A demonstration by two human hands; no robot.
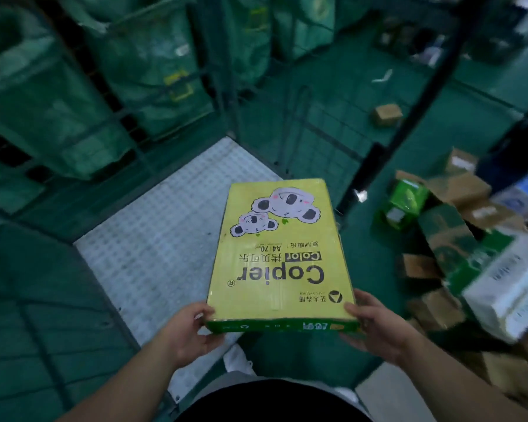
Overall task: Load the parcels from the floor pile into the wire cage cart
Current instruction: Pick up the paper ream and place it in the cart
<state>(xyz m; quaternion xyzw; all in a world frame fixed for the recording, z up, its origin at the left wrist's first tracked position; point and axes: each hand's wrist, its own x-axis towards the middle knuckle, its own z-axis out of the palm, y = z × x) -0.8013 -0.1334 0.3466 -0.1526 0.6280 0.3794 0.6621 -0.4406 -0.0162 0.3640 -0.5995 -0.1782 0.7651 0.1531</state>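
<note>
We are gripping the flat yellow-green plastic-wrapped pack of copier paper by its near end only, our left hand and right hand each clamping a corner, thumb on top and fingers curled beneath. It is hovering over the right corner of the pale grey studded floor plate of the wire cage cart, not yet resting there. Held so, its slick far end is risking sagging, slipping free, or clipping the dark wire side panel beyond.

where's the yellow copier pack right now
Head view, mid-frame: the yellow copier pack is gripped at its near corners by the left hand and right hand, over the right edge of the grey cart floor, the parcel pile to its right.
</note>
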